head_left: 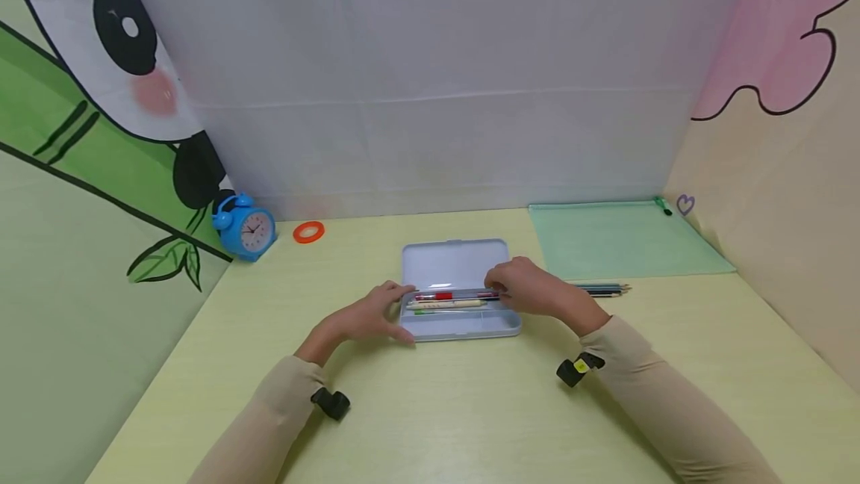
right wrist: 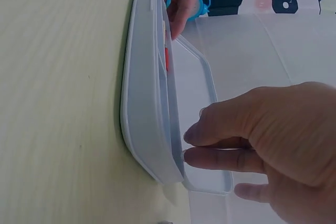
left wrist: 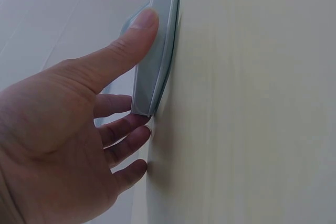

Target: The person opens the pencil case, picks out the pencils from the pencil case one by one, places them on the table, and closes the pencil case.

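A pale blue-white pencil case (head_left: 463, 327) lies on the table with its lid (head_left: 457, 264) folded back. Inside rest several pens and pencils, among them a red-marked pen (head_left: 440, 296), a cream-coloured one (head_left: 443, 305) and a thin green one (head_left: 446, 311). My left hand (head_left: 372, 314) holds the left end of the case, its thumb (left wrist: 142, 24) along the front wall and its fingers around the end. Over the right end, my right hand (head_left: 531, 286) has thumb and index fingertips (right wrist: 194, 135) close together at the rim, beside the pens' ends; I cannot tell whether they pinch anything.
Several dark pencils (head_left: 605, 290) lie just right of the case, beside a green mat (head_left: 631, 241). A small green-and-black item (head_left: 663, 205) sits on the mat's far corner. At the back left stand a blue alarm clock (head_left: 250, 230) and an orange-red ring (head_left: 309, 232).
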The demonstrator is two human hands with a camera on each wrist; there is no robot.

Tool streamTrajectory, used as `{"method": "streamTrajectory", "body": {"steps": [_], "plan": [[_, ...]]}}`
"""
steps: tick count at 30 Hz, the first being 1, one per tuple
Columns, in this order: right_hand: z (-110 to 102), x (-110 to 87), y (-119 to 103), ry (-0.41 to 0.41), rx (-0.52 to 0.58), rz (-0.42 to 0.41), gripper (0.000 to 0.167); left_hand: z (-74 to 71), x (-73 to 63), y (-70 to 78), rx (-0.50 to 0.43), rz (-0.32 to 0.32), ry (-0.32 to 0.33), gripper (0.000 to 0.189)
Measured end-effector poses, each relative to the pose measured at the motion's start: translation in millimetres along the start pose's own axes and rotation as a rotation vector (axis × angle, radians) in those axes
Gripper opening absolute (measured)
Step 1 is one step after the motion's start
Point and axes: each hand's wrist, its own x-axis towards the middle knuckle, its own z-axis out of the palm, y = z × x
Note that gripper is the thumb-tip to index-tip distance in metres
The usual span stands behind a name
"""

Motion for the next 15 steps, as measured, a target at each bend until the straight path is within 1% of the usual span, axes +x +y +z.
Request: {"method": "streamTrajectory", "body": {"steps": [4, 7, 15], "plan": [[2.7, 2.1, -0.9, 0.017, -0.044, -0.028, 0.012, 0.7, 0.8, -1.3, 0.004, -0.004, 0.000, 0.099], [4.1, 4.7, -2.3, 0.013, -0.067, -0.036, 0.011, 1.4, 1.3, -2.1, 0.003, -0.004, 0.000, 0.099], [6.1, 9.1, -9.2, -0.012, -0.064, -0.005, 0.008, 1.7, 0.7, -2.2, 0.008, -0.002, 0.003, 0.100]]}}
